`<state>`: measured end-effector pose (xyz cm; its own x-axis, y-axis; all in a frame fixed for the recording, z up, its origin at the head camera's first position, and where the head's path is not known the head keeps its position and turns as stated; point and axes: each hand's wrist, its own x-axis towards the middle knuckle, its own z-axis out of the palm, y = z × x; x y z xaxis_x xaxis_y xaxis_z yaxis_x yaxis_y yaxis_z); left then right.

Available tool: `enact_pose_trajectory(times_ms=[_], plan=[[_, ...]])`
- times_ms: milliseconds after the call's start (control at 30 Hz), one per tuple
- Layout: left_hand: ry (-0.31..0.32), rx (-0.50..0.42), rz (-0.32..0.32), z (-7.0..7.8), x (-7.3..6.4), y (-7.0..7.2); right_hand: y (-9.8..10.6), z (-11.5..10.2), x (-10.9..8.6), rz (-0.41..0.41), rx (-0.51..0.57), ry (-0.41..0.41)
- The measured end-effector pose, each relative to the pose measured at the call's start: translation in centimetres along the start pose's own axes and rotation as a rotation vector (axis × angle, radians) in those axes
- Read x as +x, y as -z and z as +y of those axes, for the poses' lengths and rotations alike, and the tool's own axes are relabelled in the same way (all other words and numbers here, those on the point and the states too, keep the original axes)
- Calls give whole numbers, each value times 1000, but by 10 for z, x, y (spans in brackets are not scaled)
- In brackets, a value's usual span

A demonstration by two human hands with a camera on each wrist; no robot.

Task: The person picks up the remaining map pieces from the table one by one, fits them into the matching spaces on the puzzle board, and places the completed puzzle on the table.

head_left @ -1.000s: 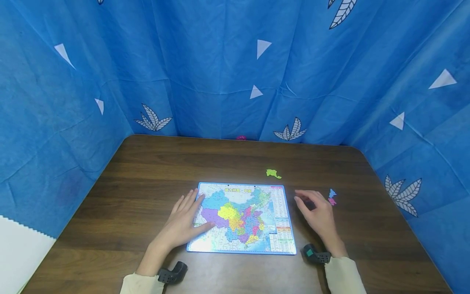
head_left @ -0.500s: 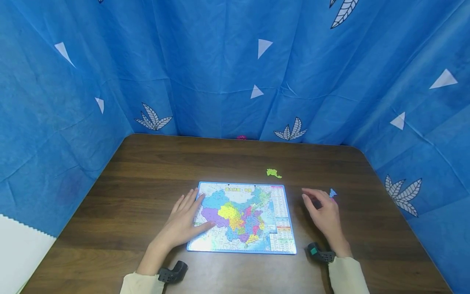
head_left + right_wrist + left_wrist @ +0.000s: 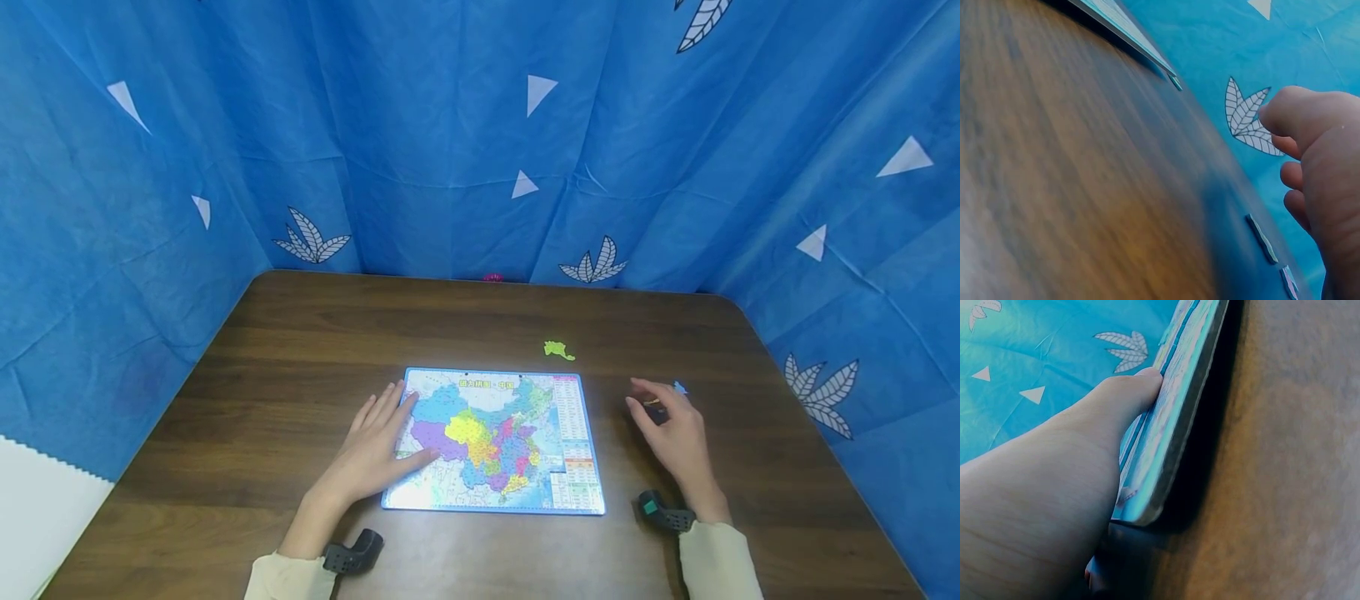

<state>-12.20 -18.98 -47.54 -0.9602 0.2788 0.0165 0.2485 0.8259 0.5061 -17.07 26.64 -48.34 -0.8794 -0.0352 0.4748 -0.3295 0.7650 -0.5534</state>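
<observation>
In the head view a blue-edged map puzzle board (image 3: 491,500) lies on the table. My left hand (image 3: 378,454) rests flat on its left side, fingers spread. In the left wrist view the thumb (image 3: 1129,394) lies on the board's surface. To the right of the board my right hand (image 3: 675,433) hovers over the table, fingers loosely bent, thumb and index apart with nothing between them. A blue puzzle piece (image 3: 680,387) peeks out behind this hand, and a small yellowish bit (image 3: 651,402) shows through the gap by the thumb. The right wrist view has two thin pieces (image 3: 1262,239) below the fingers.
A yellow-green puzzle piece (image 3: 557,350) lies behind the board's upper right corner. The brown wooden table (image 3: 300,325) is bordered by a blue patterned curtain (image 3: 420,150) at the back and sides. Each wrist wears a black camera band.
My right hand has moved rightward, away from the board, and now covers the pink piece and most of the blue one. The left hand has stayed in place.
</observation>
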Motion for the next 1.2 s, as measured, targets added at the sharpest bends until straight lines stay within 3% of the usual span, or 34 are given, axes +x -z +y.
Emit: enact_pose_trajectory(times_ms=[667,1200], plan=[[-3,-1,-10,0,3,0,7,7,-3,-19,-57,-94],[-7,-11,1,-1,2,-1,13,12,-1,-104,-140,-201]])
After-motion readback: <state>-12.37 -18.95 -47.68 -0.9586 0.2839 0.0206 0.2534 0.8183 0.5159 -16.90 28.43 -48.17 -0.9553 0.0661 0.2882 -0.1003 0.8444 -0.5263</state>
